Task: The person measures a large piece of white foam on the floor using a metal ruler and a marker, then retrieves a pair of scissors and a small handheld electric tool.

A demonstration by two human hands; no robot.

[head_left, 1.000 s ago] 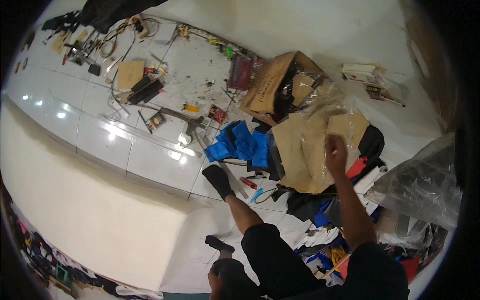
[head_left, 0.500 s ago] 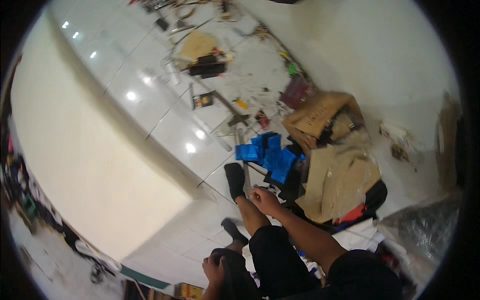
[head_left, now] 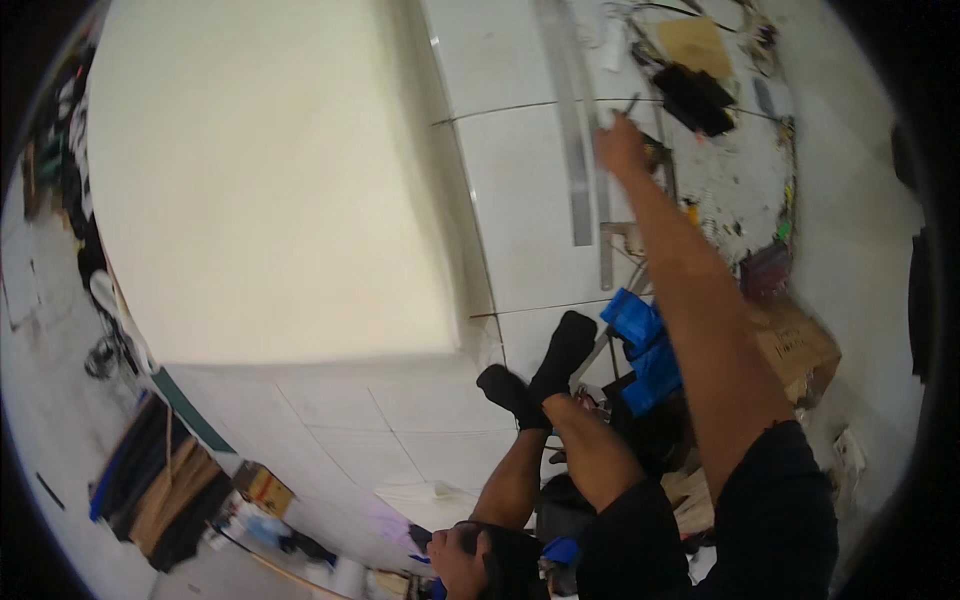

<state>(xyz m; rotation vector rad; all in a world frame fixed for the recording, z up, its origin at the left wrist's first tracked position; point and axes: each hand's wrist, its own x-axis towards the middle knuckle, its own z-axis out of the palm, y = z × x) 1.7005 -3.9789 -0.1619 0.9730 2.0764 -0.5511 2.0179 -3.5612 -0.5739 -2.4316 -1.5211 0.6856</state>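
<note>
In the head view, the right arm (head_left: 695, 290) stretches far forward, the blurred right hand (head_left: 623, 147) at a slim dark stick (head_left: 632, 103) near the metal ruler (head_left: 581, 212); gripping or not, I can't tell. The left hand (head_left: 460, 565) bends over a knee (head_left: 513, 560), its grip unclear.

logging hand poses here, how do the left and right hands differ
The left hand is drawn in close; the right hand is stretched far out over the floor. The left lies against dark cloth; the right has a thin dark thing at its fingertips. Both are bare.
</note>
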